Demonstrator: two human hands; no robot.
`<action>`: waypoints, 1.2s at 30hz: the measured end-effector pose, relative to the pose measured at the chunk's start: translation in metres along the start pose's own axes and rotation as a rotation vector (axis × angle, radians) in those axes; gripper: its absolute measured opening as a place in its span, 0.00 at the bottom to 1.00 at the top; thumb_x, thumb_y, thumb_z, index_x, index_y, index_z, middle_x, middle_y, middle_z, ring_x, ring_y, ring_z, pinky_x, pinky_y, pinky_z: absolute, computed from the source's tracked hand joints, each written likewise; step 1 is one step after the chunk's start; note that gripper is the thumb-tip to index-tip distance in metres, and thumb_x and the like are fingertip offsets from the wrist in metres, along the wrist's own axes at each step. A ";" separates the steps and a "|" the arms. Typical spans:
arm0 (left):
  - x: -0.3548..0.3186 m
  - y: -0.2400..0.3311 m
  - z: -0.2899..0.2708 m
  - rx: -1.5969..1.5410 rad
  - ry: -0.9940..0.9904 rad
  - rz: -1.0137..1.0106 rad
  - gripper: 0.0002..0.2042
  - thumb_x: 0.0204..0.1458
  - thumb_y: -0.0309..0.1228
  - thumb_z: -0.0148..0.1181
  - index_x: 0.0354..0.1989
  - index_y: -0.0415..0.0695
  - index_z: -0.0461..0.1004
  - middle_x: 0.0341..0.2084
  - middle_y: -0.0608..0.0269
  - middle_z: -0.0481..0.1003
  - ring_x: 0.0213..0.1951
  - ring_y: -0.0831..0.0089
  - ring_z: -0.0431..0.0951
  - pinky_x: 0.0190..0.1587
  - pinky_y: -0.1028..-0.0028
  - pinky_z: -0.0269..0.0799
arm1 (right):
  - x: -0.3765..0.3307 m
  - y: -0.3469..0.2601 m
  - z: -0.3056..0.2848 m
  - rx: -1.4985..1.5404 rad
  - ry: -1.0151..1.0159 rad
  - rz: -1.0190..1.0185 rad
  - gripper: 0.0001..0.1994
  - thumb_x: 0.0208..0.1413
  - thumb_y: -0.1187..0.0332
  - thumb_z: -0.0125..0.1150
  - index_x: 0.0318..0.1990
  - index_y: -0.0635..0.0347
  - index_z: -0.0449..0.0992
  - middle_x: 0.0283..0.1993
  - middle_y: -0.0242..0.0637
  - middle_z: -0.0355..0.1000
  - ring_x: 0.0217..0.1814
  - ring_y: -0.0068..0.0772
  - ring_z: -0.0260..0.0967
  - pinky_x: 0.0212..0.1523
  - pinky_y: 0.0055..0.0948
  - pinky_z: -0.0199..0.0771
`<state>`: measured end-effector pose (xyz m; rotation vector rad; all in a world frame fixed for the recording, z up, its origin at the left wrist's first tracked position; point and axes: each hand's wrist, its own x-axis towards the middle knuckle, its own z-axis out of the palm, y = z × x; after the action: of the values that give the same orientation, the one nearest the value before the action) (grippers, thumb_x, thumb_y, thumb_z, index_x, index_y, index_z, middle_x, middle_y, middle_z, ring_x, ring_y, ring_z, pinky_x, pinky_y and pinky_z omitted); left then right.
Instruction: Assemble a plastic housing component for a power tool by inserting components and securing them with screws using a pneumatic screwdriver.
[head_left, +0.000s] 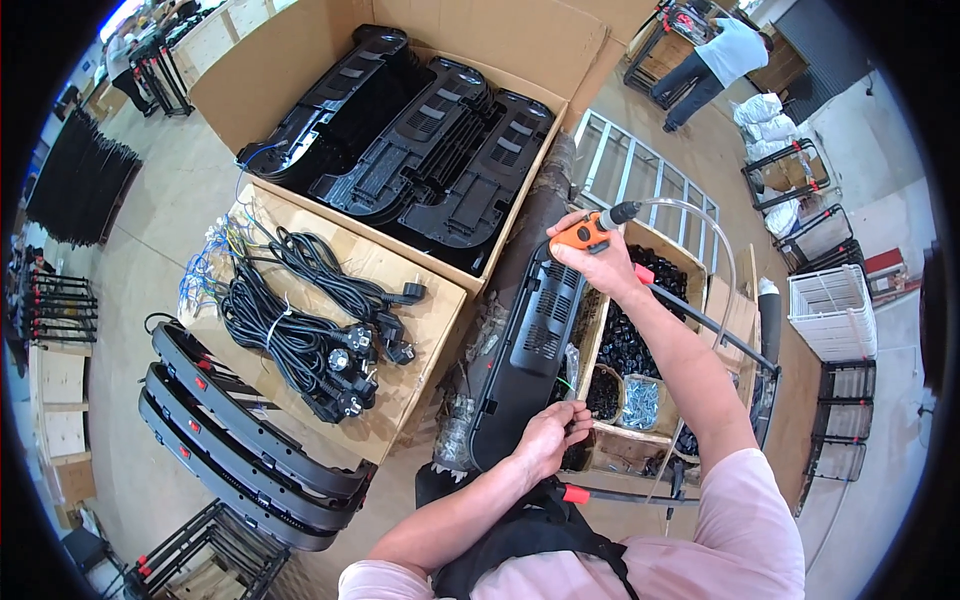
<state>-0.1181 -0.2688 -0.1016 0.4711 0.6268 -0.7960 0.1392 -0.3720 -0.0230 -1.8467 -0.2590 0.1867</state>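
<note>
My right hand [590, 258] grips an orange-and-black power screwdriver [575, 236] over the far end of a long black plastic housing [505, 405]. A clear hose [728, 245] loops away from the tool's back end. The housing lies lengthwise in front of me, with vent slots in its raised middle. By its near right side, my left hand [550, 435] has its fingers pinched together; whatever is between them is too small to make out. A thin green wire [566, 384] shows just beyond these fingers.
Right of the housing, a wooden bin holds black plastic parts [640, 345] and silver screws [642, 405]. Bundled black power cables [290, 330] lie on a carton at left, beside stacked curved panels [240, 450]. A large cardboard box [500, 270] holds more black housings. Two people work farther off.
</note>
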 end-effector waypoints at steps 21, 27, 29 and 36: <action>0.025 -0.056 0.003 0.518 0.122 -0.142 0.16 0.73 0.33 0.50 0.60 0.38 0.75 0.50 0.59 0.79 0.52 0.68 0.79 0.58 0.68 0.74 | -0.101 -0.015 -0.118 0.125 0.190 -0.226 0.22 0.57 0.69 0.75 0.57 0.61 0.77 0.49 0.37 0.84 0.52 0.28 0.80 0.56 0.31 0.82; 0.098 -0.115 -0.010 0.946 0.305 -0.324 0.29 0.70 0.42 0.53 0.77 0.45 0.58 0.74 0.60 0.64 0.75 0.62 0.56 0.74 0.51 0.47 | -0.205 0.013 -0.198 0.160 0.338 -0.116 0.25 0.56 0.68 0.75 0.60 0.61 0.74 0.53 0.42 0.83 0.57 0.33 0.80 0.62 0.36 0.79; 0.110 -0.125 -0.016 1.189 0.215 -0.229 0.34 0.69 0.41 0.54 0.78 0.40 0.53 0.77 0.51 0.59 0.78 0.59 0.54 0.76 0.60 0.49 | -0.237 0.027 -0.219 0.177 0.412 -0.044 0.25 0.57 0.70 0.74 0.61 0.61 0.73 0.54 0.43 0.82 0.58 0.33 0.79 0.62 0.37 0.79; 0.123 -0.102 0.084 1.592 -0.094 -0.199 0.16 0.68 0.40 0.53 0.48 0.39 0.80 0.42 0.51 0.85 0.41 0.51 0.85 0.47 0.57 0.79 | -0.326 0.125 -0.258 0.330 0.703 0.160 0.23 0.56 0.72 0.74 0.58 0.61 0.75 0.53 0.40 0.82 0.56 0.29 0.78 0.61 0.34 0.79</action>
<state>-0.1024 -0.4443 -0.1389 1.8080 -0.1977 -1.4086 -0.0977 -0.7333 -0.0699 -1.4971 0.3884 -0.2981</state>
